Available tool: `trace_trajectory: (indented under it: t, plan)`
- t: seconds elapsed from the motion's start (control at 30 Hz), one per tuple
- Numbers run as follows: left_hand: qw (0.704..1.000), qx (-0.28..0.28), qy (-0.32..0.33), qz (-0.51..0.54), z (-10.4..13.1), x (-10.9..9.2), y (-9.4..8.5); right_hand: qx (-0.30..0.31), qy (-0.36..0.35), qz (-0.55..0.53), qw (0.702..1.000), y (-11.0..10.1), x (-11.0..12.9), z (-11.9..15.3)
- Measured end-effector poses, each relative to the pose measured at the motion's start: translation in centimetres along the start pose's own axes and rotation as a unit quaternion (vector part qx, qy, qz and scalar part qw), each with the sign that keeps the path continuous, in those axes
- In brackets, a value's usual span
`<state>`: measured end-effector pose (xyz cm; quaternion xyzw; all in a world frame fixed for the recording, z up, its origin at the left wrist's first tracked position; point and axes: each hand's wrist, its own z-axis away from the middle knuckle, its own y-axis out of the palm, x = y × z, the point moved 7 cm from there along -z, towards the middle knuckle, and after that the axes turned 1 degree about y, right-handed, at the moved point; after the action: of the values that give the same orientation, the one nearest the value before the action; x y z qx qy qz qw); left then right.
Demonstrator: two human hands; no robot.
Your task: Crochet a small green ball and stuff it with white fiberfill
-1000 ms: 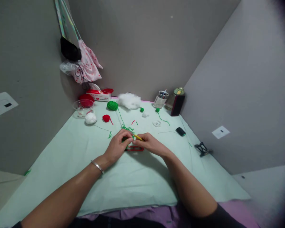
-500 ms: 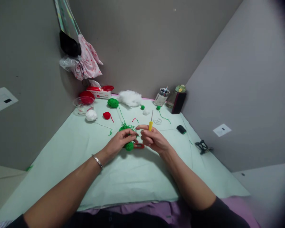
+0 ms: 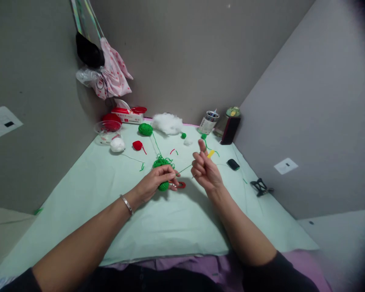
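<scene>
I see a pale sheet [image 3: 167, 233] carrying loose green yarn [image 3: 163, 160], a red ball [image 3: 137, 145], white fluff [image 3: 167, 123] and a tin [image 3: 207, 124].

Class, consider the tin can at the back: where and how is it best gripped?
Probably around the labelled wall of the tin can, coming from the left: that curved side is exposed, while the bottle crowds its right and something sticks up from the top.

left forearm [image 3: 85, 238] slants inward from lower left | left hand [image 3: 159, 179] knuckles up, thumb [image 3: 168, 177] against bent fingers | right forearm [image 3: 246, 224] angles inward | right hand [image 3: 208, 172] apart from left, index finger [image 3: 202, 146] extended upward, other fingers [image 3: 197, 165] curled
</scene>
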<state>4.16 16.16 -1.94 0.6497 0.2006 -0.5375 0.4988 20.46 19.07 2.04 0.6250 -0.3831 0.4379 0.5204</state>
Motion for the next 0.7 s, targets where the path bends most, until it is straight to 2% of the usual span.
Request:
trace_trajectory:
  t: [0.07, 0.17, 0.3, 0.37, 0.43, 0.53, 0.6, 0.63, 0.7]
  plan:
    - [1.000, -0.007, -0.007, 0.006, -0.1, 0.3, -0.2, -0.057, -0.014, 0.040, 0.997, -1.6, 0.5, -0.7]
    - [1.000, -0.017, -0.016, 0.016, -0.3, 0.6, -0.6, -0.103, -0.013, 0.075, 0.992, -3.7, 0.7, -1.8]
    - [0.999, -0.022, -0.022, 0.024, -0.3, 0.7, -0.9, -0.197, -0.068, 0.107, 0.972, -6.3, 1.7, -2.0]
    - [0.999, -0.020, -0.022, 0.024, -0.2, 0.7, -0.8, -0.221, -0.099, 0.124, 0.962, -6.5, 2.3, -1.6]
    - [0.999, -0.018, -0.018, 0.021, -0.2, 0.8, -0.8, -0.208, -0.109, 0.140, 0.962, -5.5, 2.4, -1.2]
    - [1.000, -0.015, -0.011, 0.014, -0.1, 0.8, -0.7, -0.106, -0.066, 0.169, 0.978, -2.3, 1.1, -0.6]
    - [1.000, -0.013, -0.004, 0.006, -0.2, 0.7, -0.6, 0.046, -0.004, 0.214, 0.976, 0.9, -0.5, 0.0]
    - [1.000, -0.013, 0.000, 0.002, -0.2, 0.6, -0.5, 0.103, 0.020, 0.222, 0.969, 2.0, -1.2, 0.4]
    - [1.000, -0.012, 0.007, -0.007, -0.2, 0.3, -0.5, 0.236, 0.079, 0.232, 0.940, 3.9, -2.4, 1.4]
